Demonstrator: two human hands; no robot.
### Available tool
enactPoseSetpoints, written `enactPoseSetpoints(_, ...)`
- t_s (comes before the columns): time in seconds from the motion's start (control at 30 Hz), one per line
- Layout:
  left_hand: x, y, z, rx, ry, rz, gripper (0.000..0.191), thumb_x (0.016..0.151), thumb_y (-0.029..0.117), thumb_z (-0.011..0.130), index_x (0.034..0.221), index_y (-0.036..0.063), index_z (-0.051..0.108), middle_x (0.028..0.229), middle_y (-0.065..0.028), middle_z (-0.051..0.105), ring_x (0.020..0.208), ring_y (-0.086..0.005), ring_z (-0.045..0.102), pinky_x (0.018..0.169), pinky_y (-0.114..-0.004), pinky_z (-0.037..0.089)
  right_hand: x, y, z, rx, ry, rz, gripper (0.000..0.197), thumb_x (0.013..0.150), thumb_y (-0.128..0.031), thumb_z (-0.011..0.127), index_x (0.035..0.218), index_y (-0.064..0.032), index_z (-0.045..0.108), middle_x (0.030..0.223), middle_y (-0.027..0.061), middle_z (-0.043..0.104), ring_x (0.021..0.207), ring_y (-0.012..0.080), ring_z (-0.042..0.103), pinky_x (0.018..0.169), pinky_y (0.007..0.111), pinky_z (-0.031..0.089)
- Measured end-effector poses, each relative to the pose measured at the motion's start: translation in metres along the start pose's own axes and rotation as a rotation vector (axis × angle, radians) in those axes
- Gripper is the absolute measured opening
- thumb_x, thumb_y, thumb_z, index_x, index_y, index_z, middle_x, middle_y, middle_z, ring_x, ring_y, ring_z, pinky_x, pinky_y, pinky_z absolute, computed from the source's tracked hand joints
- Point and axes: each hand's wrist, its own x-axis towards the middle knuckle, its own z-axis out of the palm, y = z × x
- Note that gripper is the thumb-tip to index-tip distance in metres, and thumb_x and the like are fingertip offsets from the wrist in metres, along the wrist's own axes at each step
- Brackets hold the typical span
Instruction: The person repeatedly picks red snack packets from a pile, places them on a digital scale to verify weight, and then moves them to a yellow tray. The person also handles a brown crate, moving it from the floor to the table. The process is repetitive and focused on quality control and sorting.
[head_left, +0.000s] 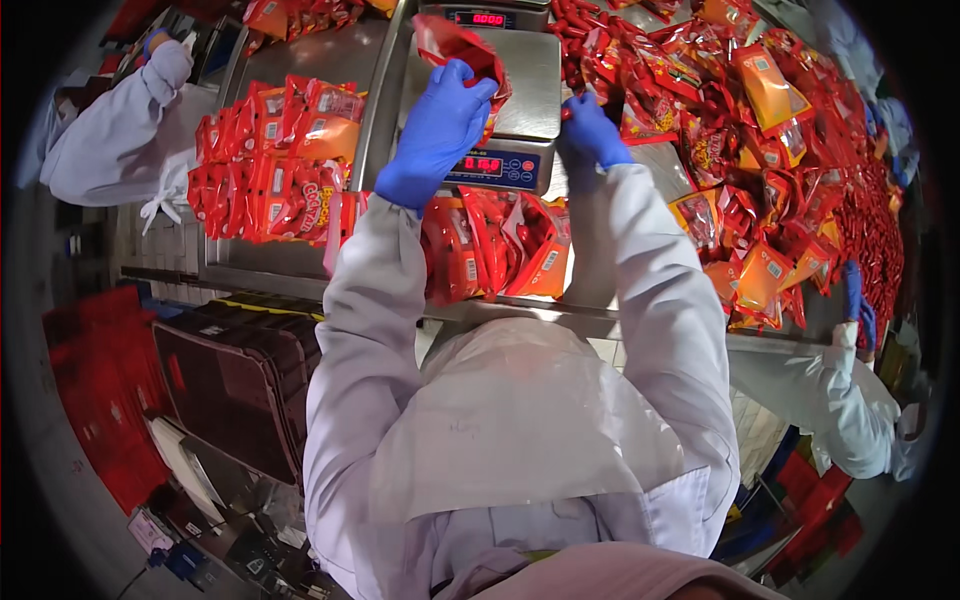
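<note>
A blue glove covers my left hand (442, 131), which grips an open red plastic sausage pouch (469, 56) over the steel platform of a digital scale (529, 90). The scale's red display is lit. To the right of the platform, my gloved right hand (595, 131) has its fingertips at a small red piece (566, 114), beside the heap of red pouches (705, 142). Whether it grips that piece is unclear. Filled red pouches (495, 244) stand in a row between the scale and the table's near edge.
More filled pouches (274, 161) stand in rows on a steel tray at left. A second scale display (480, 19) is beyond mine. Loose red sausages (870, 240) lie far right. Co-workers' sleeves (120, 127) show at left and right. A dark plastic crate (232, 390) stands below the table's left edge.
</note>
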Motion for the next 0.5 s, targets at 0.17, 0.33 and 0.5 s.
enactPoseSetpoints(0.17,-0.015,0.012,0.004,-0.026,-0.026,-0.083,0.019,0.081,0.012,0.058,0.1,0.0072,0.058,0.096,-0.0127,0.051,0.092,-0.0314,0.052,0.075,-0.04,0.046,0.061,-0.111,-0.168,1.335,-0.173,0.161,0.037,0.088,-0.023,0.057,0.121,-0.0083,0.052,0.105,0.0048,0.056,0.09,0.015,0.056,0.079,0.03,0.046)
enactPoseSetpoints(0.33,-0.013,0.023,0.016,-0.154,0.108,-0.116,0.02,0.079,0.012,0.06,0.098,0.0052,0.057,0.094,-0.0135,0.053,0.086,-0.0299,0.055,0.069,-0.038,0.047,0.075,-0.165,-0.184,0.688,-0.125,-0.136,0.028,0.088,-0.015,0.056,0.113,-0.0033,0.051,0.105,0.0074,0.057,0.092,0.0132,0.056,0.078,0.028,0.046)
enactPoseSetpoints(0.5,-0.03,0.022,-0.01,-0.246,0.182,-0.112,0.04,0.078,0.018,0.065,0.116,0.0146,0.054,0.117,-0.0074,0.049,0.082,-0.0262,0.059,0.071,-0.037,0.051,0.013,-0.144,-0.189,0.836,0.271,0.124,0.036,0.092,-0.023,0.054,0.124,-0.0076,0.05,0.109,0.0059,0.056,0.095,0.0136,0.055,0.083,0.029,0.045)
